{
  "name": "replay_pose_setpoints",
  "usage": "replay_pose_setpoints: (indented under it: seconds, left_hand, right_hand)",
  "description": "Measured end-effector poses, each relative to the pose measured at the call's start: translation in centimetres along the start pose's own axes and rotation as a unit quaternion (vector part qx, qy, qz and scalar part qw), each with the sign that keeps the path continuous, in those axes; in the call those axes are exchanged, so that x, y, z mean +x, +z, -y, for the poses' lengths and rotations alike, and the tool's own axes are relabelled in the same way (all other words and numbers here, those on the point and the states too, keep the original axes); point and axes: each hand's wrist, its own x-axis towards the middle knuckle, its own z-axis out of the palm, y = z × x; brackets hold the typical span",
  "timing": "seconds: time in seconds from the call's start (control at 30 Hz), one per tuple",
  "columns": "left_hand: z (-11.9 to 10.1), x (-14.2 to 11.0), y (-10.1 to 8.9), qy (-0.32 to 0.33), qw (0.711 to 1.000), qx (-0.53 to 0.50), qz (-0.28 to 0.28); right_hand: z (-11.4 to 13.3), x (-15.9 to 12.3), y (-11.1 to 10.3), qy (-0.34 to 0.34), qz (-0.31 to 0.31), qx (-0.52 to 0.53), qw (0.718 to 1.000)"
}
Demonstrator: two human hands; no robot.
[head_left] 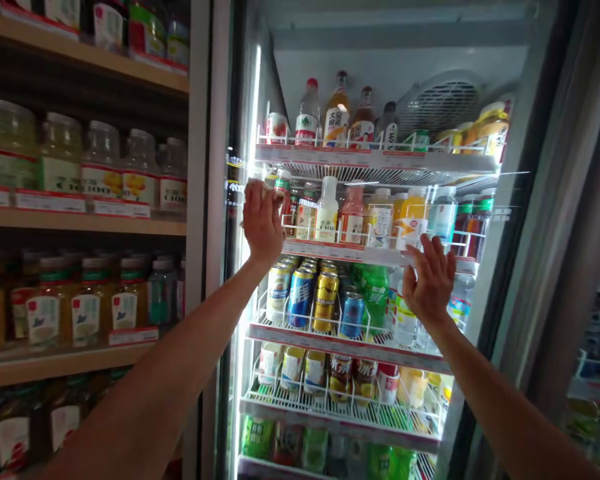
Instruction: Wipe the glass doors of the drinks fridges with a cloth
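My left hand is raised at the left side of the lit drinks fridge, its fingers closed over a crumpled pale cloth that shows at its edges. The cloth appears to lie against the fridge's glass door, which carries faint reflections. On the right, my right hand is up with fingers spread and nothing in it, in front of the bottles; whether it touches the glass I cannot tell. Behind the hands, a shelf holds a white-capped bottle, a pink bottle and an orange juice bottle.
Wooden shelves with several jars and bottles stand to the left, beside the metal door frame. Lower fridge racks hold a gold can, a blue can and green bottles. A round fan grille is at the top.
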Motion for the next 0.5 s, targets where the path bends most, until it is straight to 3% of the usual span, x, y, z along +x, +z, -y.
replay_pose_setpoints:
  seconds: [0.03,0.1,0.2,0.27,0.33,0.4,0.47,0.5]
  left_hand:
    - [-0.7,0.0,0.4,-0.001,1.000,0.000,-0.004]
    - [-3.6,-0.7,1.0,0.089,0.995,-0.019,0.045]
    - [-7.3,-2.1,1.1,0.302,0.937,-0.061,0.162]
    - [-7.0,-1.6,0.8,0.353,0.912,-0.062,0.200]
    - [-4.8,0.3,0.6,0.256,0.952,-0.039,0.163]
    - [-2.5,2.3,1.0,0.092,0.993,-0.014,0.075]
    - [-2.1,3.2,1.7,-0.010,1.000,0.000,0.010]
    - [-2.8,3.0,2.0,-0.014,1.000,0.000,0.006]
  right_hand:
    - [0.0,0.0,0.0,0.001,0.000,0.001,1.000]
    - [-0.1,-0.1,0.1,0.005,0.001,0.006,1.000]
    - [-0.2,-0.1,0.1,0.005,0.003,0.014,1.000]
    - [-0.1,-0.1,0.0,0.004,-0.001,0.015,1.000]
    - [0.0,0.0,-0.1,0.004,-0.003,0.014,1.000]
    - [0.0,0.0,-0.1,0.007,-0.001,0.010,1.000]
    - [0.0,0.0,-0.1,0.013,0.005,0.008,1.000]
    - [0.0,0.0,-0.1,0.016,0.007,0.008,1.000]
